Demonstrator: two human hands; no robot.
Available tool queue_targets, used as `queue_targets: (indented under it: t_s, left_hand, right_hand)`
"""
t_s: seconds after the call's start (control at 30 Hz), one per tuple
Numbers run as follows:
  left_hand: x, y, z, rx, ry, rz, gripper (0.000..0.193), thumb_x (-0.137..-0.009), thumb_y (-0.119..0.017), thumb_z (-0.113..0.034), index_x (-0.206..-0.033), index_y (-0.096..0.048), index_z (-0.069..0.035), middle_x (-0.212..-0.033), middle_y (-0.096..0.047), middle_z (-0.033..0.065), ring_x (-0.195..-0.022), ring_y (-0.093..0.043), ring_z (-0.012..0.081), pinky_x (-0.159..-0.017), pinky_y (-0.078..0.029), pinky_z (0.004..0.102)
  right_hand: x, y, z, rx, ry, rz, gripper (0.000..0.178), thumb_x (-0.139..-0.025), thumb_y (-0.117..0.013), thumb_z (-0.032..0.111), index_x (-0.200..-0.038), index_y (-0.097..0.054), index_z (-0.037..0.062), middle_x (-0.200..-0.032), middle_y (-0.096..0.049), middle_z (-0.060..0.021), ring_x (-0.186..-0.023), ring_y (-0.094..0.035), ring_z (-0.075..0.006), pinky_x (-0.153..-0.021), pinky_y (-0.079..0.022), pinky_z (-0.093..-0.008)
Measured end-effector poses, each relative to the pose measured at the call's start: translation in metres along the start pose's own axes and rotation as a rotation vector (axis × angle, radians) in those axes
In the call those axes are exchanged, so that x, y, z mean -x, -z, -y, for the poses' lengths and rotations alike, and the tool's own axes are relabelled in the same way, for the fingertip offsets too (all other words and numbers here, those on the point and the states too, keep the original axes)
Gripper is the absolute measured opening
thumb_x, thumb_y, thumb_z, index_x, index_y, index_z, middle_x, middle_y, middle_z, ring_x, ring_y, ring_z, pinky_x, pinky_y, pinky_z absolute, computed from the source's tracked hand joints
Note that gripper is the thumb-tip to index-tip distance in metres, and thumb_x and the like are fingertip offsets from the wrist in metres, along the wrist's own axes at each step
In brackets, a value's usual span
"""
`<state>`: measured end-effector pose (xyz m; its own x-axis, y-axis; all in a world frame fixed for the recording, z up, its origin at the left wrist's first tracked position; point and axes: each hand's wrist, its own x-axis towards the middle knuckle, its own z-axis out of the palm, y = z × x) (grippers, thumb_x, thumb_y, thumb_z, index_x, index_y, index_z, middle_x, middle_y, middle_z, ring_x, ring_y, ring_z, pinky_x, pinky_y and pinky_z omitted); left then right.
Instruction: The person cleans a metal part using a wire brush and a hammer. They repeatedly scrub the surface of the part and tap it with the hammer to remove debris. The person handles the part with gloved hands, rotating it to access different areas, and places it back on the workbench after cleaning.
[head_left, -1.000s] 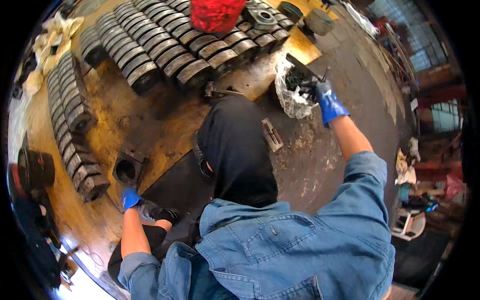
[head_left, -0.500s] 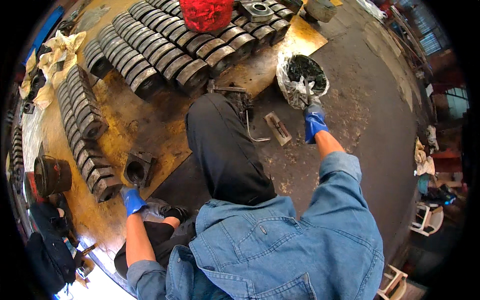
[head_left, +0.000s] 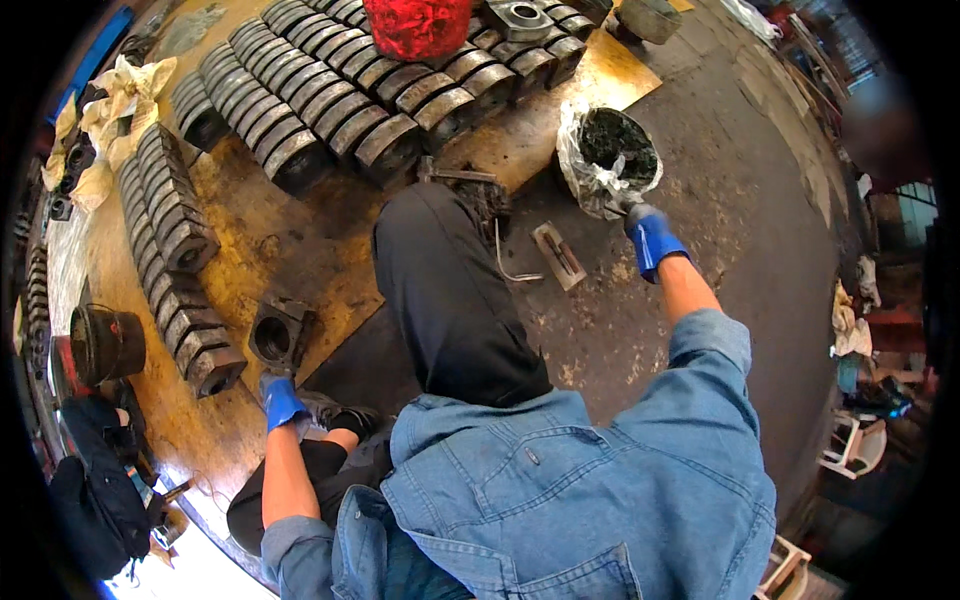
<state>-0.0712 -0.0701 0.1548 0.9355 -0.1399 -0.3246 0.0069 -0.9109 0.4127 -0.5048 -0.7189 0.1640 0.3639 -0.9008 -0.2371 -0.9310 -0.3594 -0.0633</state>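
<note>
I sit on a rusty metal floor in a denim shirt, black trousers and blue gloves. My right hand (head_left: pixel 652 238) grips the near edge of the plastic-lined pot (head_left: pixel 610 160) of dark grease and holds it by the bag rim. My left hand (head_left: pixel 282 402) rests on the floor just below a single square metal block with a round bore (head_left: pixel 277 335). A flat metal piece (head_left: pixel 559 254) and a bent rod (head_left: pixel 508 258) lie between my leg and the pot.
Long rows of the same metal blocks (head_left: pixel 330 105) run across the back and down the left (head_left: pixel 175 260). A red bucket (head_left: pixel 417 25) stands at the top. A dark drum (head_left: pixel 106 343) and a black bag (head_left: pixel 100 490) sit at left. Rags (head_left: pixel 105 100) lie at upper left.
My right hand has drawn the grease pot closer toward me across the floor. My left hand stays planted by the single block.
</note>
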Motion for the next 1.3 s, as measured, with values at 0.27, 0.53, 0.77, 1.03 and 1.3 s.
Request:
queue_targets:
  t_s: [0.27, 0.53, 0.77, 1.03, 1.3]
  left_hand:
    - [-0.044, -0.032, 0.058, -0.311, -0.334, 0.167, 0.037, -0.085, -0.060, -0.023, -0.115, -0.059, -0.001, -0.108, -0.063, 0.0231, -0.103, -0.056, 0.0412, -0.082, -0.047, 0.0430]
    - [-0.050, -0.017, 0.079, -0.588, -0.661, -0.004, 0.063, -0.060, -0.077, -0.032, -0.114, -0.060, -0.005, -0.110, -0.062, 0.0211, -0.101, -0.058, 0.0377, -0.086, -0.047, 0.0408]
    - [-0.040, 0.008, 0.004, -0.509, -0.363, -0.047, 0.034, -0.077, -0.066, -0.035, -0.098, -0.068, -0.008, -0.095, -0.065, 0.0212, -0.090, -0.063, 0.0359, -0.079, -0.050, 0.0454]
    - [0.002, 0.143, -0.088, 0.186, -0.089, -0.352, 0.062, -0.073, -0.072, -0.045, -0.115, -0.053, -0.002, -0.103, -0.064, 0.0215, -0.098, -0.062, 0.0369, -0.082, -0.049, 0.0464]
    - [0.016, 0.200, -0.096, 0.374, -0.271, -0.528, 0.059, -0.076, -0.067, -0.037, -0.118, -0.047, 0.000, -0.103, -0.061, 0.0263, -0.100, -0.057, 0.0424, -0.084, -0.046, 0.0480]
  right_hand:
    - [0.029, 0.030, -0.024, 0.085, -0.005, 0.010, 0.030, -0.092, -0.045, 0.023, -0.118, -0.060, 0.0198, -0.107, -0.064, -0.0176, -0.097, -0.062, -0.0361, -0.079, -0.049, -0.0458]
    - [0.054, 0.082, -0.003, -0.255, 0.131, -0.203, 0.040, -0.088, -0.052, 0.013, -0.127, -0.055, 0.0139, -0.102, -0.068, -0.0134, -0.093, -0.065, -0.0240, -0.080, -0.049, -0.0366]
    - [0.152, 0.166, 0.134, -1.087, 0.476, -0.143, 0.051, -0.098, -0.041, 0.024, -0.142, -0.028, 0.0015, -0.144, -0.035, -0.0142, -0.128, -0.038, -0.0274, -0.102, -0.038, -0.0378]
    - [0.095, 0.150, 0.394, -1.285, 0.787, 0.254, 0.048, -0.092, -0.049, 0.029, -0.132, -0.043, 0.0021, -0.125, -0.050, -0.0153, -0.099, -0.051, -0.0270, -0.079, -0.046, -0.0368]
    - [0.045, -0.009, 0.582, -1.389, 0.626, 1.245, 0.042, -0.088, -0.055, 0.030, -0.121, -0.058, 0.0040, -0.103, -0.065, -0.0144, -0.070, -0.063, -0.0261, -0.057, -0.052, -0.0363]
